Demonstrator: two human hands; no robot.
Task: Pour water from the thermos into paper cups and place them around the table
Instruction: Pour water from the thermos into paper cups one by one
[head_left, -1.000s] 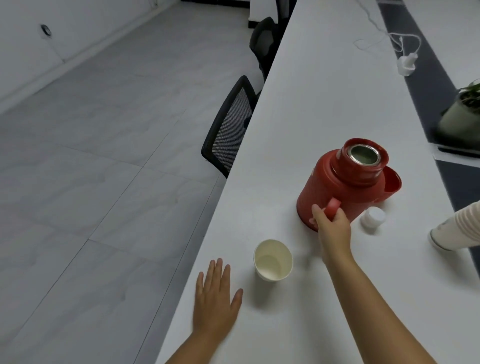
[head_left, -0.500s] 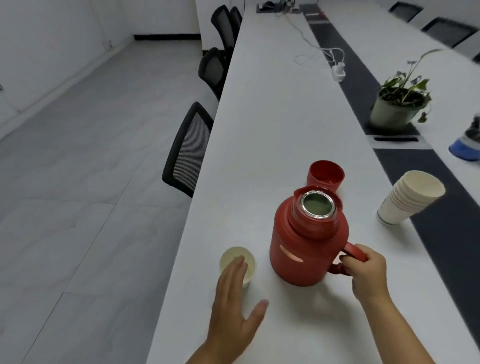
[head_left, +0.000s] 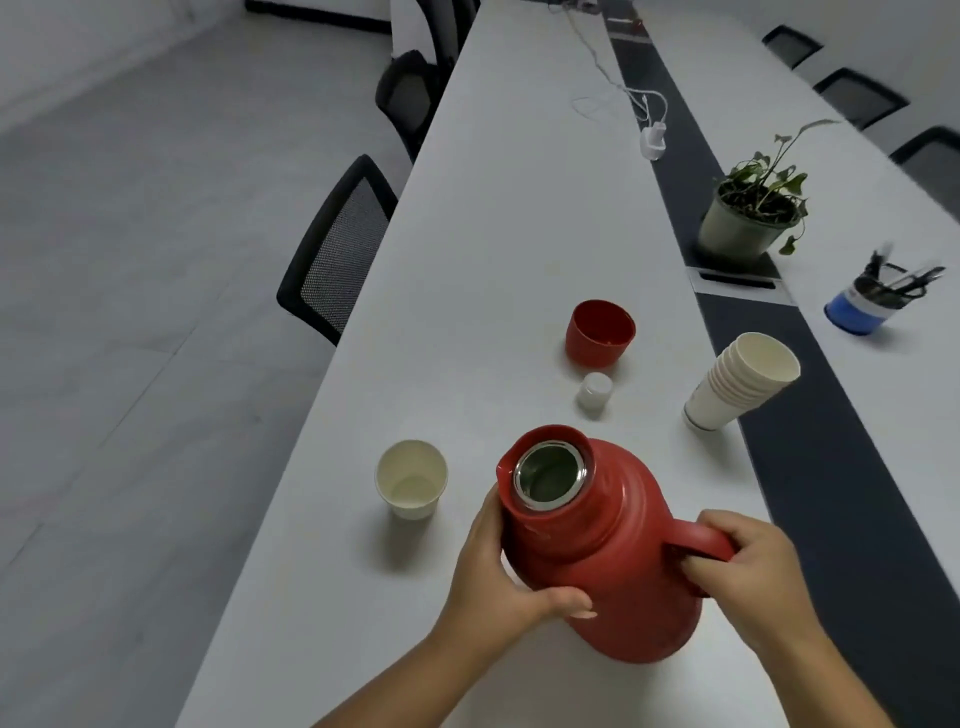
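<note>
The red thermos (head_left: 597, 545) is sitting low in the centre of the frame, tilting toward the left with its open steel-rimmed mouth facing up and left. The right hand (head_left: 748, 566) is gripping the handle at the lower right, fingers curling round it. The left hand (head_left: 498, 577) is cupping the body from the left side, thumb lying across the front and fingers wrapping behind, out of sight. Whether the thermos base is resting on the white table (head_left: 509, 218) or lifting off it is hard to tell.

A single paper cup (head_left: 411, 479) is standing just left of the thermos mouth, apart from both hands; its inside is looking pale, and whether water is lying in it cannot be made out. Above the thermos, the small white stopper (head_left: 595, 391) is standing near the red lid cup (head_left: 600, 331). To the right, a stack of paper cups (head_left: 737, 382) is leaning at the edge of the dark centre strip.

Both forearms are running off the bottom edge. A potted plant (head_left: 748, 218) and a blue pen holder (head_left: 872, 304) are sitting at the upper right, the latter blurring.
</note>
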